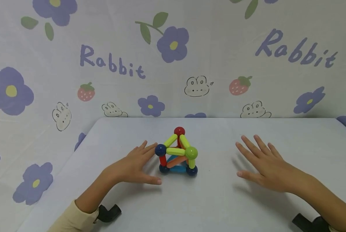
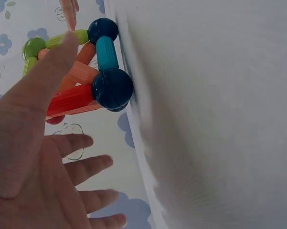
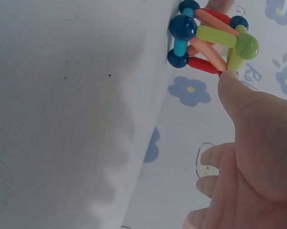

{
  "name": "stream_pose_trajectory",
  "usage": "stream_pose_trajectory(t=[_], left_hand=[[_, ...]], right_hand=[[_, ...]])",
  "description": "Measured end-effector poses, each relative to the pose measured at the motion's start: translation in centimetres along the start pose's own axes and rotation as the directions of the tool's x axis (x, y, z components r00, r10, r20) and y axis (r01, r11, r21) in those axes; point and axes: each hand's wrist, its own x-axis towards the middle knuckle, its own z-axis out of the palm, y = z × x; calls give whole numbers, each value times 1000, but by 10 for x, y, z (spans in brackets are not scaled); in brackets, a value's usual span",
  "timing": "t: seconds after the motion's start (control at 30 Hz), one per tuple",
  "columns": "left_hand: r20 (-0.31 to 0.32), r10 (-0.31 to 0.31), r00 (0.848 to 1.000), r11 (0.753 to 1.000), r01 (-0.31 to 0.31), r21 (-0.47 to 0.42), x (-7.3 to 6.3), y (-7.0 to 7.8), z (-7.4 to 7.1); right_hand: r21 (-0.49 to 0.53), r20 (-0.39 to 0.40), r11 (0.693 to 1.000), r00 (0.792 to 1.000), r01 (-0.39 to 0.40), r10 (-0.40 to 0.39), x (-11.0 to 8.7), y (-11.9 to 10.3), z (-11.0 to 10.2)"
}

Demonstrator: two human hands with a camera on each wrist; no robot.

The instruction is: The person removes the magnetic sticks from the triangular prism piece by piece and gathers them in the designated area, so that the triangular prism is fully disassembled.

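Note:
A ball-and-stick building toy stands assembled on the white table, left of the head view's right hand. Dark blue balls sit at its base and upper left, with a green ball at the upper right and a red ball on top. Sticks of yellow-green, red, orange and blue join them. My left hand is beside the toy's left side, fingers and thumb spread, gripping nothing. Well to the right of the toy, my right hand has its fingers spread with nothing in it. Both wrist views show the toy beyond the thumb.
The white table ends at a cloth backdrop printed with flowers, rabbits and strawberries. A black device is strapped at the left wrist, and another black device is at the right.

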Motion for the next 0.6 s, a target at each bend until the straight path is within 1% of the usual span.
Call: stream_pose_trajectory(t=[0.07,0.17,0.27,0.33,0.4,0.5,0.6], left_hand=[[5,20,1000,999,-20,-49,2,-2,0],[-12,53,999,992,-54,-114,6,-3,0],[-22,87,996,977,-89,-194,10,-3,-1],[-15,104,994,968,-105,-227,13,-2,0],[2,112,994,959,-108,-260,17,-1,1],[29,113,993,952,-100,-290,23,0,3],[37,113,993,945,-96,-312,27,0,4]], right_hand=[[9,-1,1000,1000,10,-10,2,-1,-1],[1,-11,999,999,44,-44,7,-4,-2],[-21,2,998,998,67,-67,13,-9,-2],[-31,12,995,996,90,-90,18,-12,-1],[-28,18,994,994,107,-107,23,-17,0],[-17,6,991,991,136,-136,30,-24,2],[-19,-5,987,987,158,-158,36,-32,4]])
